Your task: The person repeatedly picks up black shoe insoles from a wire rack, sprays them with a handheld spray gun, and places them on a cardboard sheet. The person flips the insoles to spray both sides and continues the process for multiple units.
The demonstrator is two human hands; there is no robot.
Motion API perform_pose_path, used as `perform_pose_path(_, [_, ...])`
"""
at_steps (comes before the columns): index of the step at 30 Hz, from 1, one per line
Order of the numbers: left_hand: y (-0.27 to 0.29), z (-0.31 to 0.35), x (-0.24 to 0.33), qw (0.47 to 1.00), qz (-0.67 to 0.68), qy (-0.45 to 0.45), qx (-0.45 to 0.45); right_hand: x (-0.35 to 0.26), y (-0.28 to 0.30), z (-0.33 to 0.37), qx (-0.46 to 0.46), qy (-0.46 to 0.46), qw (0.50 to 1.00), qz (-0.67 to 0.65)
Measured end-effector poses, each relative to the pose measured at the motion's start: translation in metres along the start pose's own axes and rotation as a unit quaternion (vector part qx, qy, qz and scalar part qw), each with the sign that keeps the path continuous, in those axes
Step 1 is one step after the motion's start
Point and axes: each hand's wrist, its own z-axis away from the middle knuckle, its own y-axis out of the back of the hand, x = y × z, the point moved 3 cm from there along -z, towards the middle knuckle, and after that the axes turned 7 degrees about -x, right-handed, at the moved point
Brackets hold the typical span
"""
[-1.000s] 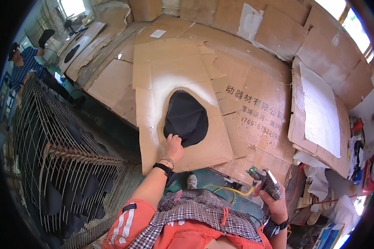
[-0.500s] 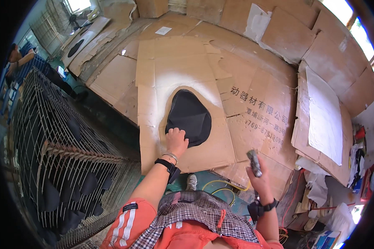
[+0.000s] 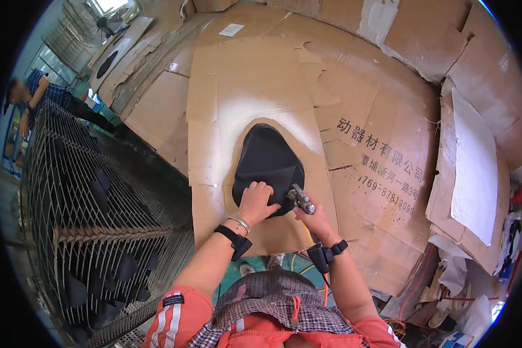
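A black, rounded-triangular sheet [image 3: 267, 152] lies on a cardboard panel [image 3: 211, 87], its narrow end away from me and a crease across it. My left hand [image 3: 257, 200] rests on its lower part, thumb spread from the fingers, and covers some of the near edge. My right hand [image 3: 318, 218] is wrapped round a metal spray gun [image 3: 301, 199]. The gun's head is over the sheet's right edge; whether it touches cannot be told. A yellow hose [image 3: 306, 234] shows below that hand.
White overspray [image 3: 296, 130] surrounds the sheet. At left stands a wire rack [image 3: 93, 232] holding several black pieces. A person [image 3: 40, 95] is beyond it. Cardboard walls [image 3: 423, 40] rise behind, and a white-papered board [image 3: 472, 168] leans at right above clutter.
My right hand has brought the spray gun leftward to the sheet. My left hand has shifted from the sheet's left edge onto its lower part, and its thumb has spread.
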Motion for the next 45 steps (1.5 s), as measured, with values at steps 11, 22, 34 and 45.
perform_pose_path(11, [-0.012,-0.030,-0.010,1.000,-0.011,0.003,0.019,-0.004,0.009,-0.004,-0.004,-0.017,1.000,-0.013])
perform_pose_path(22, [-0.012,-0.024,0.028,0.995,-0.097,-0.004,0.013,-0.012,0.014,-0.003,-0.027,-0.018,0.999,-0.024])
perform_pose_path(34, [0.000,-0.056,-0.005,0.985,0.051,-0.079,-0.147,-0.005,0.014,-0.006,-0.025,-0.029,0.996,-0.083])
perform_pose_path(45, [0.094,-0.146,-0.054,0.997,-0.064,0.026,-0.029,-0.024,0.019,0.003,-0.022,-0.012,1.000,0.012])
